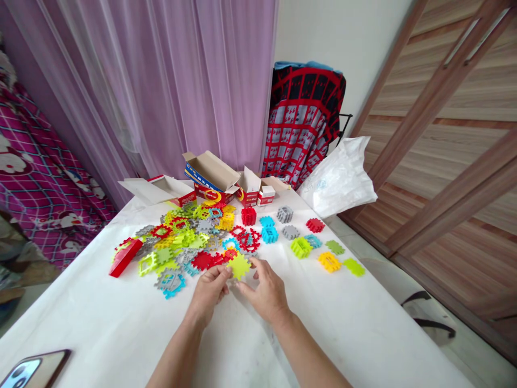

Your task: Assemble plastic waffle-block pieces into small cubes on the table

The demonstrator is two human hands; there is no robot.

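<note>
A yellow-green toothed plastic building tile (239,266) is held up just above the near edge of the pile. My left hand (210,288) pinches its left side between thumb and fingers. At its right side is my right hand (266,288), with curled fingers on the tile's edge and the thumb lower down. Something greyish shows under the tile between the thumbs, too small to make out. Beyond my hands lies a heap of mixed interlocking tiles (186,240) in red, grey, blue, yellow and green. Red solid tiles (204,261) lie close to my left hand.
Sorted tile stacks stand to the right, among them a green stack (301,247) and a yellow one (329,262). Open cardboard boxes (214,171) and a white plastic bag (337,178) are at the back. A phone (34,370) lies front left on the white table (121,328).
</note>
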